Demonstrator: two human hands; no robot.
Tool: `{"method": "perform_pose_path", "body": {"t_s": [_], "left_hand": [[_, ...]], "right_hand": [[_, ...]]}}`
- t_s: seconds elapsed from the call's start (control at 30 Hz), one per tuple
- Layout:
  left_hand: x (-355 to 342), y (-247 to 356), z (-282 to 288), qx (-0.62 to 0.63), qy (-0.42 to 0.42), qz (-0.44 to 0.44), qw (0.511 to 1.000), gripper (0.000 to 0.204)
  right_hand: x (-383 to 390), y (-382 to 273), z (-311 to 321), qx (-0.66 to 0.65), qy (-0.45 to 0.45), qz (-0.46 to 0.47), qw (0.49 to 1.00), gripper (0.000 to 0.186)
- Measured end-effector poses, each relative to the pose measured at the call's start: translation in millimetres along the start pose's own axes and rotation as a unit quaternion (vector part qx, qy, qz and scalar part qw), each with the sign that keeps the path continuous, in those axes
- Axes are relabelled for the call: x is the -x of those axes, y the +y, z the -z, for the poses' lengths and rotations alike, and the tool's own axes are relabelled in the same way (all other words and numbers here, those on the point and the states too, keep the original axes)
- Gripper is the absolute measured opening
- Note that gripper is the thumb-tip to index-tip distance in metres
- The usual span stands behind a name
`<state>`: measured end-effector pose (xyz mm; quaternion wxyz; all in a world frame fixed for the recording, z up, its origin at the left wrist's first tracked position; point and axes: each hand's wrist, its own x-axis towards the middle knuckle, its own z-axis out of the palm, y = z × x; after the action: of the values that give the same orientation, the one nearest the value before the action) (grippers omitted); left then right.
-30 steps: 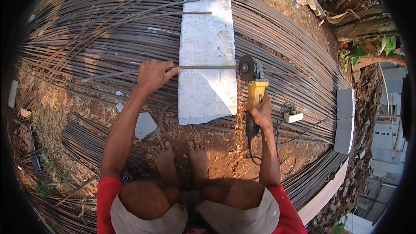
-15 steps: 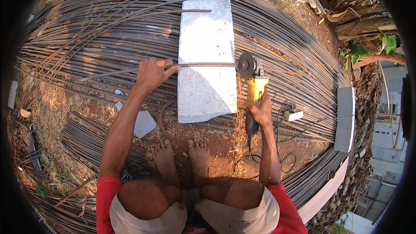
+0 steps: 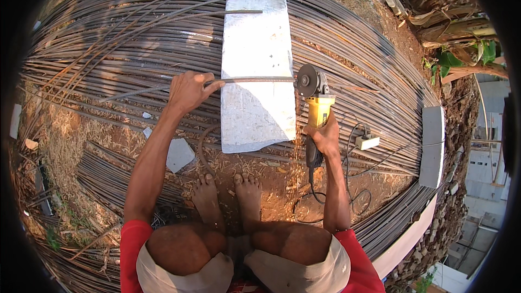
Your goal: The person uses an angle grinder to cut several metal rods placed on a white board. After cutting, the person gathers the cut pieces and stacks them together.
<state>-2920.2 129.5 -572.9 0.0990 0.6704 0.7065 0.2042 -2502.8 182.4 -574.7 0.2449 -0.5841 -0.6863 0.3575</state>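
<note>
Our left hand (image 3: 190, 92) curls its fingers tight round the rod (image 3: 258, 80), at the left edge of the slab (image 3: 258, 116) it crosses! Our right hand (image 3: 325, 135) wraps the grinder (image 3: 320, 106), disc (image 3: 305, 80) at the rod's right end.

Up at twelve o'clock, a dull, dark metal bar (image 3: 255, 80) shows against the pale slab (image 3: 258, 114), stone-like, chalky and matt. Now half past one: the angle grinder (image 3: 320, 106), smooth yellow plastic body, grey metal head, matt dark disc (image 3: 304, 81). Over to ten, metal rods (image 3: 135, 51), rough and rust-tinged! Smooth pale plastic on the socket block (image 3: 367, 142) near three; matt red cloth, the sleeve (image 3: 359, 258) at five.
</note>
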Motion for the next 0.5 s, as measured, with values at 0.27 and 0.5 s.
{"method": "perform_pose_path", "body": {"t_s": [0.27, 0.5], "left_hand": [[-1.9, 5.3, 3.5, 0.009, -0.02, 0.02, 1.0, 0.046], [3.4, -1.5, -8.2, 0.041, -0.021, 0.037, 0.998, 0.052]], "right_hand": [[-2.1, -4.7, 1.0, -0.038, 0.007, 0.009, 0.999, 0.071], [14.7, -1.6, 2.2, -0.05, 0.029, -0.04, 0.998, 0.066]]}}
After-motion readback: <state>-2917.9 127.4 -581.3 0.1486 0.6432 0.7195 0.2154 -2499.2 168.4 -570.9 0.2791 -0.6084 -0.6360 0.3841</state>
